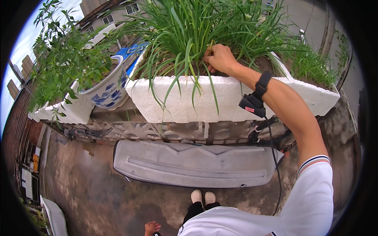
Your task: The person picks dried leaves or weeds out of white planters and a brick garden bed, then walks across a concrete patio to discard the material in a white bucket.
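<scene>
My right hand [220, 58] reaches in among long, narrow green leaves, which look like garlic chives [189, 35]. Its fingers are curled low by the stems, close to the soil; whether they pinch a leaf I cannot tell. The plants grow in a white foam planter box [183, 94], and several leaves droop over its front wall. A black strap with a small device [252, 104] is around my right wrist, and a cable hangs from it. My left hand [152, 227] hangs low at the bottom edge, fingers loosely apart, holding nothing visible.
A blue-and-white ceramic pot [106, 94] holds a leafy plant [65, 59] on the left. Other foam boxes [71, 109] stand on either side. Below the openwork wall [183, 129], a long grey plastic panel [198, 165] lies before my clogs [210, 197] on the concrete floor [88, 188].
</scene>
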`<action>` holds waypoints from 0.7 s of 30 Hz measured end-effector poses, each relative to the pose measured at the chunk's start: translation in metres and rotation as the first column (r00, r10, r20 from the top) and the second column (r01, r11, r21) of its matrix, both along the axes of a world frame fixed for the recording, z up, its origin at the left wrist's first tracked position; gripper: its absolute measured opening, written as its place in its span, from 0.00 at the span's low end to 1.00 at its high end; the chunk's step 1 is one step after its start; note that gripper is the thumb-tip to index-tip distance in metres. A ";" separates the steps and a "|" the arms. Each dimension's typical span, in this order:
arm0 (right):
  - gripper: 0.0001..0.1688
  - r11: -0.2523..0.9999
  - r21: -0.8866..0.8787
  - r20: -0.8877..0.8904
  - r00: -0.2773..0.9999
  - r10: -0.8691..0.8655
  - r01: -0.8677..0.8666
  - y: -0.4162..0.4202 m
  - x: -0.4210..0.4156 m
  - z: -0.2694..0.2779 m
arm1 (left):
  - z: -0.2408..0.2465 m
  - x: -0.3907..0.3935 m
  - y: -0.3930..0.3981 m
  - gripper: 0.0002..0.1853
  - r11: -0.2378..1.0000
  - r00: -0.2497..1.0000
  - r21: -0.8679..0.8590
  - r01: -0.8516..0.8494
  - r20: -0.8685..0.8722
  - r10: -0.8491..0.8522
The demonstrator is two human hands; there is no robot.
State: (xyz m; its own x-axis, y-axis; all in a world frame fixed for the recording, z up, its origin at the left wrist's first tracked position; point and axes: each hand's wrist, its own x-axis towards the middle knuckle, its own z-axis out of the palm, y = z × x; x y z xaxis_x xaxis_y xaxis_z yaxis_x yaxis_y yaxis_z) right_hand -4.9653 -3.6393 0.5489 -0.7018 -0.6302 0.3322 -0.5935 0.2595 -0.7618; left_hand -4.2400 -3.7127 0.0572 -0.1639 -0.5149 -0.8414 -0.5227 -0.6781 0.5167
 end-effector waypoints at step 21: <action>0.07 0.907 0.405 -0.191 0.960 0.206 -0.114 0.004 -0.006 0.010 | 0.014 -0.031 0.013 0.15 1.000 1.000 -0.025 0.011 0.015 -0.011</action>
